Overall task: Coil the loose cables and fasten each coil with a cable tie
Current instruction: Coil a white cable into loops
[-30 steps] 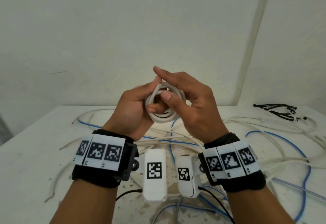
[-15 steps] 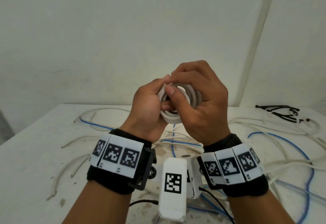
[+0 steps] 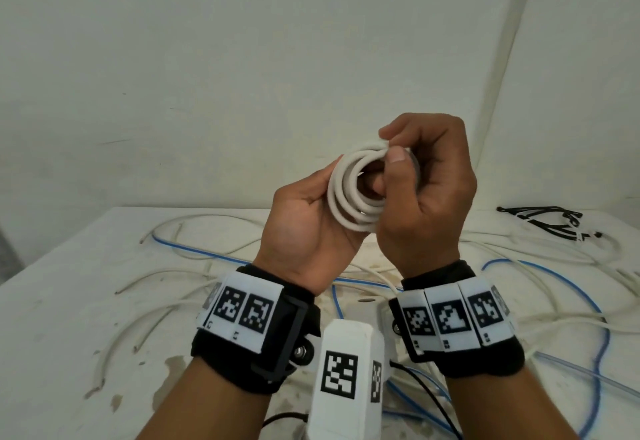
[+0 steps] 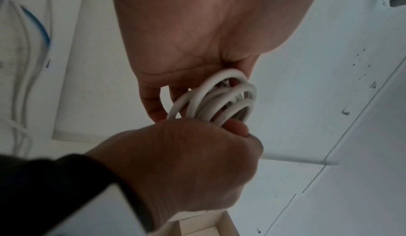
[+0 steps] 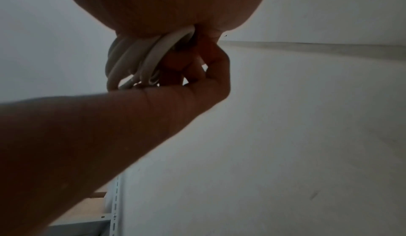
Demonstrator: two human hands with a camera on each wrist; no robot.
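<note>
Holding: a white cable coil (image 3: 356, 190) raised above the desk (image 3: 62, 308), between both hands, in front of the wall.
Left grip: left hand (image 3: 304, 228) cupping the coil's left and lower side, palm turned toward the head camera, fingers curling behind and through the loops; wrapped around the coil, not spread.
Right grip: right hand (image 3: 429, 193) closing over the coil's right side, thumb pressing on the front of the loops near the top, the other fingers folding over from above and behind; pinching the coil.
Coil: lying in several round loops stacked closely, white, upright and facing the head camera; showing from the left wrist view (image 4: 219, 99) as overlapping rings running between the two hands, and from the right wrist view (image 5: 140, 62) tucked under the palm.
Tie on coil: cannot tell whether any is being fitted; nothing of that kind showing on the loops.
Loose cables: white cables (image 3: 166, 283) and blue cables (image 3: 568, 287) sprawling across the desk below and to both sides of the hands, crossing one another.
Cable ties: black bundle (image 3: 543, 221) lying at the desk's far right corner, well apart from the hands.
Wrists: black bands with white marker tags (image 3: 242, 311) sitting on both wrists, white camera housings (image 3: 346, 370) hanging between them.
</note>
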